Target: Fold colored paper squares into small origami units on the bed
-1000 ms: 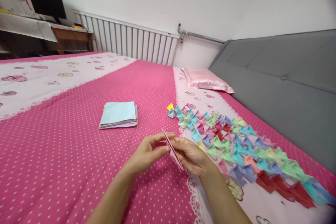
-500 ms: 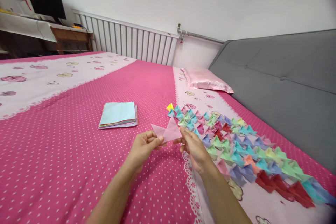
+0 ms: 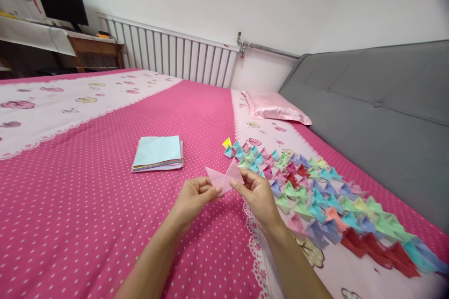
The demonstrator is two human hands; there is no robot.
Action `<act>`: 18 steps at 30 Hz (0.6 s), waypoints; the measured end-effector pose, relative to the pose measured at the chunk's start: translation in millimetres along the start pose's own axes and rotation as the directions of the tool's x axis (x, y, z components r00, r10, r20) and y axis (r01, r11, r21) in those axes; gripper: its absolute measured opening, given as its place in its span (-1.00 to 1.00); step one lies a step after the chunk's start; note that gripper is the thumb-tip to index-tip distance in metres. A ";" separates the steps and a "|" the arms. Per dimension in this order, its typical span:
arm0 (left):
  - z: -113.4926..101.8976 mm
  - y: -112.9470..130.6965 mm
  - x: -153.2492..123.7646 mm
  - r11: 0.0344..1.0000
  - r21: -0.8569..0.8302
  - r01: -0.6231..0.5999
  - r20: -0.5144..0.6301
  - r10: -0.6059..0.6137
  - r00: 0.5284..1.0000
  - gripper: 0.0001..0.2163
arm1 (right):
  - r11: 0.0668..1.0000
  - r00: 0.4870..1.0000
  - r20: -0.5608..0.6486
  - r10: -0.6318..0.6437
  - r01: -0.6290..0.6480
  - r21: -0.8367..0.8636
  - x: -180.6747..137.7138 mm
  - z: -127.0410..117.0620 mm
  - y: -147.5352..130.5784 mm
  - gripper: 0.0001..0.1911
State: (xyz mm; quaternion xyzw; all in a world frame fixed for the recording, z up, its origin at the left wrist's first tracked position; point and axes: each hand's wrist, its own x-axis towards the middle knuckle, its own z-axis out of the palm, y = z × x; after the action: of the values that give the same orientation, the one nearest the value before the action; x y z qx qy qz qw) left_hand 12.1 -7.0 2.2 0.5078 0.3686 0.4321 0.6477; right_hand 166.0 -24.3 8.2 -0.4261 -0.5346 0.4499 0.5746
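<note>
At the far left I see a black monitor (image 3: pixel 60 2) on a wooden surface (image 3: pixel 93 46) partly draped with white cloth (image 3: pixel 37 38). To its right, a white radiator (image 3: pixel 168 49) with upright bars runs along the far wall (image 3: pixel 298 4). Nearer, on a bed (image 3: pixel 87 201) with a dotted pink cover, lies a stack of square coloured papers (image 3: pixel 157 152), pale blue on top. Right of the stack and nearer to me, the left hand (image 3: pixel 192 198) has a narrow grip on the left end of a pink folded paper (image 3: pixel 223 181). This paper is held above the bed between both hands, two points upward. The right hand (image 3: pixel 259 198) pinches its right end, grip equally narrow. Farther right, a shiny pink pillow (image 3: pixel 277 105) lies on the far side; nearer, many small multicoloured folded shapes (image 3: pixel 317 198) sit close together. A grey padded headboard (image 3: pixel 379 93) stands along the right.
</note>
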 end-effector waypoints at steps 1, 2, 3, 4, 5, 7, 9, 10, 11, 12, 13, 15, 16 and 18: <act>0.1 0.0 -0.1 1.000 0.001 0.002 0.008 -0.002 1.000 -0.71 | 1.000 1.000 -0.005 -0.003 0.003 -0.011 -0.1 0.0 0.1 -0.75; 0.3 0.0 -0.3 1.000 0.002 0.006 0.015 -0.006 1.000 -0.72 | 1.000 1.000 -0.015 -0.006 0.005 -0.028 -0.1 0.1 0.2 -0.75; 0.4 0.1 -0.5 1.000 0.002 0.011 0.018 -0.011 1.000 -0.72 | 0.999 1.000 -0.028 -0.010 0.009 -0.050 -0.2 0.2 0.1 -0.76; 0.5 0.3 -0.7 1.000 0.000 0.017 0.019 -0.017 1.000 -0.72 | 0.997 0.999 -0.044 -0.018 0.015 -0.075 -0.2 0.3 0.0 -0.77; 0.6 0.5 -1.0 1.000 -0.003 0.022 0.018 -0.022 1.000 -0.73 | 0.994 0.998 -0.060 -0.031 0.025 -0.104 -0.3 0.5 -0.2 -0.79; 0.5 1.0 -1.7 1.000 -0.014 0.026 0.013 -0.026 1.000 -0.73 | 0.986 0.994 -0.082 -0.067 0.053 -0.160 -0.5 0.8 -0.9 -0.82; 0.1 1.4 -2.5 0.999 -0.024 0.024 0.013 -0.024 1.000 -0.74 | 0.974 0.991 -0.088 -0.097 0.076 -0.214 -0.8 1.1 -1.7 -0.82; -0.1 1.5 -2.8 0.999 -0.028 0.022 0.015 -0.022 1.000 -0.74 | 0.967 0.991 -0.084 -0.108 0.085 -0.241 -1.1 1.2 -2.1 -0.80; -0.4 1.5 -3.1 0.999 -0.034 0.020 0.017 -0.019 1.000 -0.75 | 0.960 0.990 -0.076 -0.116 0.092 -0.266 -1.5 1.4 -2.4 -0.79; -0.7 1.4 -3.3 0.999 -0.040 0.017 0.019 -0.016 1.000 -0.76 | 0.953 0.990 -0.067 -0.124 0.100 -0.287 -1.9 1.5 -2.7 -0.77; -0.9 1.2 -3.4 0.999 -0.048 0.014 0.022 -0.013 1.000 -0.77 | 0.946 0.990 -0.056 -0.131 0.108 -0.307 -2.4 1.6 -3.1 -0.76; -1.2 0.5 -3.5 0.998 -0.068 0.011 0.026 -0.009 1.000 -0.78 | 0.933 0.989 -0.034 -0.147 0.127 -0.337 -3.8 1.7 -4.4 -0.74; -1.3 0.0 -3.4 0.997 -0.076 0.010 0.027 -0.008 1.000 -0.78 | 0.927 0.987 -0.024 -0.159 0.141 -0.347 -4.5 1.6 -5.4 -0.73; -1.3 -1.0 -3.1 0.996 -0.086 0.008 0.033 -0.005 0.999 -0.79 | 0.913 0.981 0.003 -0.192 0.180 -0.365 -6.1 1.3 -8.4 -0.71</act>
State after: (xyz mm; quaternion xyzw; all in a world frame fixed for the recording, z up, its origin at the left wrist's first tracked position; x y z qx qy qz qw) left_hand 10.0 -9.5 1.1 0.4852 0.3407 0.4370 0.6764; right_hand 165.1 -32.2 15.0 -0.4797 -0.6373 0.2794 0.5345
